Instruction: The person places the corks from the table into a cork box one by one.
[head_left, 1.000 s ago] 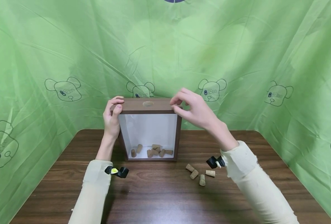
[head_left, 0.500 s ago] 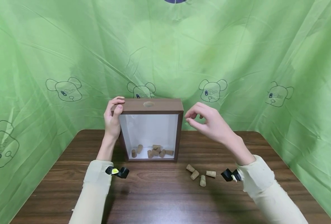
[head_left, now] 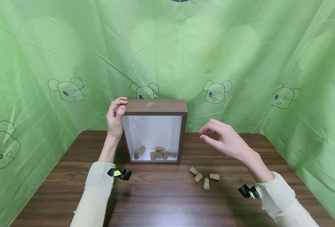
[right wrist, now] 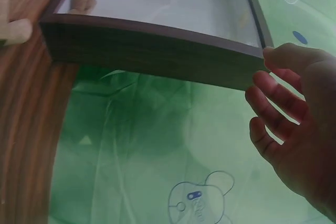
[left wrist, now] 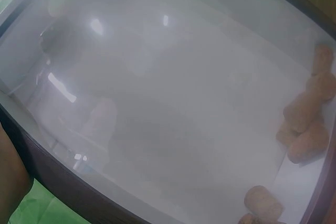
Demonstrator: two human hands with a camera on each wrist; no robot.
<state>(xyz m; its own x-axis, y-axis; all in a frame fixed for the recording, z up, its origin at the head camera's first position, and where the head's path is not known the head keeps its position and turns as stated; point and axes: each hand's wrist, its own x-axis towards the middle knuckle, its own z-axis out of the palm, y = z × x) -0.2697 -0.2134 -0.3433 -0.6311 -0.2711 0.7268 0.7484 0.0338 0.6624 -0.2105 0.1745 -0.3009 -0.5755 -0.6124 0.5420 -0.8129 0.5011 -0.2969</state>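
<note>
The box (head_left: 170, 106), stood on the table (head_left: 156, 198) with corks (head_left: 158, 154) inside, is gripped at its upper left corner by the left hand (head_left: 115, 118). The right hand (head_left: 226, 138) is held apart from it, fingers loosely bent and empty.

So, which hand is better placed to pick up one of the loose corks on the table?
Probably the right hand: it appears to hold nothing and is on the same side of the box as the loose corks. The left hand grips the box's opposite upper corner.
</note>
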